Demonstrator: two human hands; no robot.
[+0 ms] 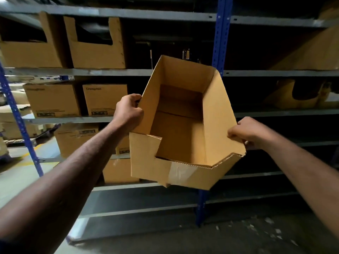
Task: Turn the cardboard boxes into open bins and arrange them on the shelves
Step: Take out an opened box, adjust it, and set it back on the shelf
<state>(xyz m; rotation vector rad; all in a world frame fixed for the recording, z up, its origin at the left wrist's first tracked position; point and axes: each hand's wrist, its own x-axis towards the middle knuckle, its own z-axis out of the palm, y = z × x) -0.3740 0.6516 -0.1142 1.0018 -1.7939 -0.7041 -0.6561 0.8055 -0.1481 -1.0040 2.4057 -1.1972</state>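
An open-topped brown cardboard bin with a cut-down front (180,136) hangs before the grey metal shelves on blue uprights (219,52); the left hand (128,111) grips its left wall, the right hand (245,132) pinches its right wall.

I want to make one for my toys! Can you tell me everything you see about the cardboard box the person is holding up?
The cardboard bin is plain brown corrugated board, open on top and empty inside. Its near wall is cut low in a stepped notch, with clear tape on it. It hangs tilted in the air before the metal shelves, opening toward the camera. The left hand grips its left wall; the right hand pinches its right wall's edge.
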